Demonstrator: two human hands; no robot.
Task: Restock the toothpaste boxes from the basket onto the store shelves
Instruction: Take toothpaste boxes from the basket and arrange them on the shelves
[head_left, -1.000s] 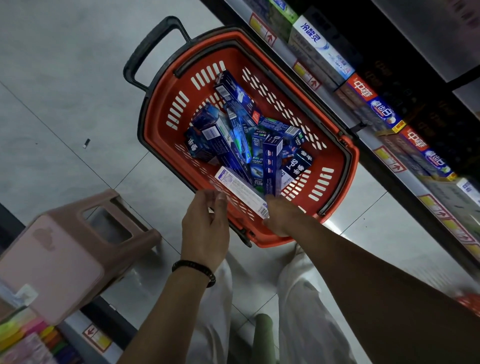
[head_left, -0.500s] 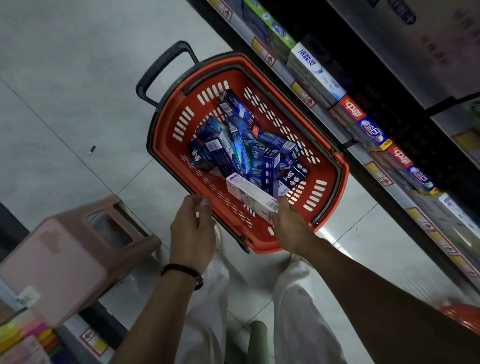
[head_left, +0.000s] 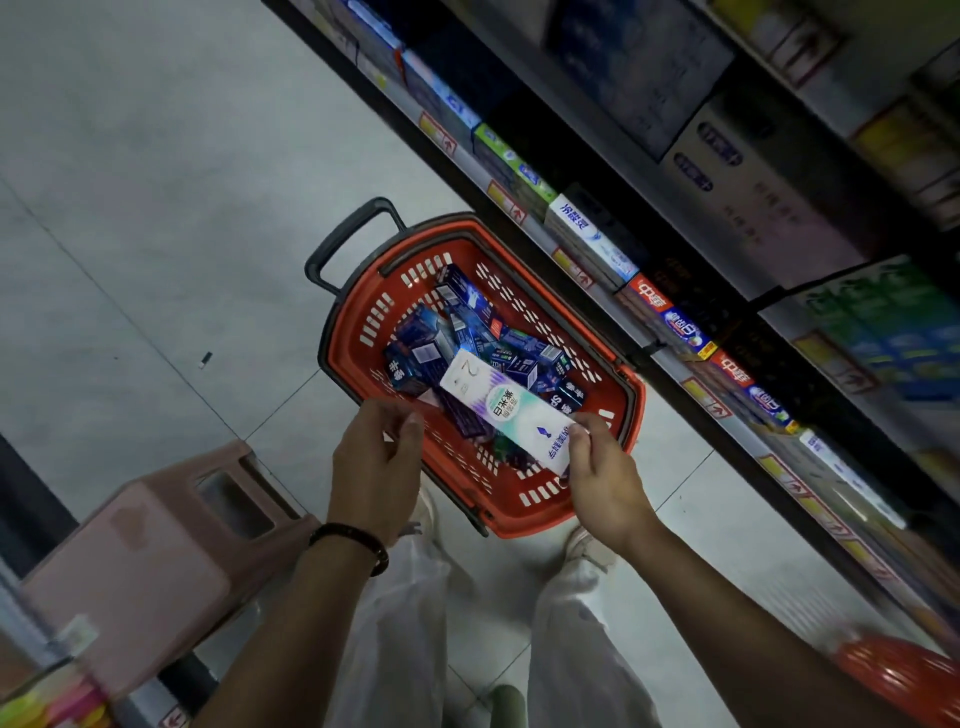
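Though blurred, white box (head_left: 511, 410) seemingly higher.

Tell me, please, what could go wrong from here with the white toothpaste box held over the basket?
1. The right hand grips the white toothpaste box only at its near end, so it might tilt and drop into the basket.
2. The shelves hold several different brands, so it could land in the wrong row.
3. The basket and pink stool stand close to the feet; a step might catch them.
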